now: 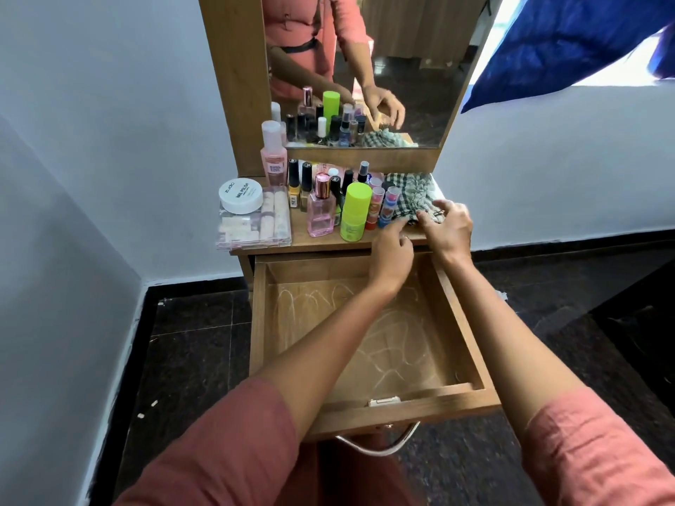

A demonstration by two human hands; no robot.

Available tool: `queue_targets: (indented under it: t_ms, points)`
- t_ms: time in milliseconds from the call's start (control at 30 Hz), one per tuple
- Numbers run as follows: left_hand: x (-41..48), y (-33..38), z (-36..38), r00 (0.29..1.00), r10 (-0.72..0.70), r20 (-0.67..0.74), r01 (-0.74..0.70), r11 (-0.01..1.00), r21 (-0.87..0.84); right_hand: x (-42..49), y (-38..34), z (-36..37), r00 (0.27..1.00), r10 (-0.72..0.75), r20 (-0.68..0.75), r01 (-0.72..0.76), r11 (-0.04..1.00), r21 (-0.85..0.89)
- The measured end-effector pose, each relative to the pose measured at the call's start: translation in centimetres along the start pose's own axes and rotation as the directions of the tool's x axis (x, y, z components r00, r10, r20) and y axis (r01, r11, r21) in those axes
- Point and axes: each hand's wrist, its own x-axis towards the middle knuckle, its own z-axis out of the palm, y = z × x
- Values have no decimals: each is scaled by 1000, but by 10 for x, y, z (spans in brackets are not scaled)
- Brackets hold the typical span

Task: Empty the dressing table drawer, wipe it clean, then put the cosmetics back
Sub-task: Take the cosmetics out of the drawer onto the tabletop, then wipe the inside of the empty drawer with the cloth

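Note:
The wooden drawer [456, 315] is pulled out with nothing in it, and pale smear marks cover its bottom. Cosmetics crowd the table top [328, 241]: a green bottle [355, 211], a pink perfume bottle [320, 210], a tall pink bottle [273, 155], several nail polishes [299, 180], a white jar [241, 196] on a clear case [252, 224]. A checked cloth [411, 191] lies at the right end. My right hand [447, 224] grips the cloth's near edge. My left hand [391, 250] pinches the cloth's corner beside small lip balms [383, 206].
A mirror [365, 67] stands behind the table and reflects the bottles and hands. White walls close in on the left and right. Blue fabric [569, 42] hangs at the upper right. The floor is dark stone. A metal handle [376, 445] sticks out at the drawer front.

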Motion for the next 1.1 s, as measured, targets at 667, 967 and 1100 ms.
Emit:
queue_targets:
  t_ms: [667,967,1100]
  points:
    - [15,7,18,985,-169,47,172,981,-86,49,-3,16,955,280,100,-278,960,-35]
    - [-10,-6,22,979,-202,-17,194,957,-214,9,17,-11,941,318,114,-331,936,122]
    - [-23,-14,21,952,-298,-68,267,918,-292,-22,23,-22,940,284,191,-330,899,287]
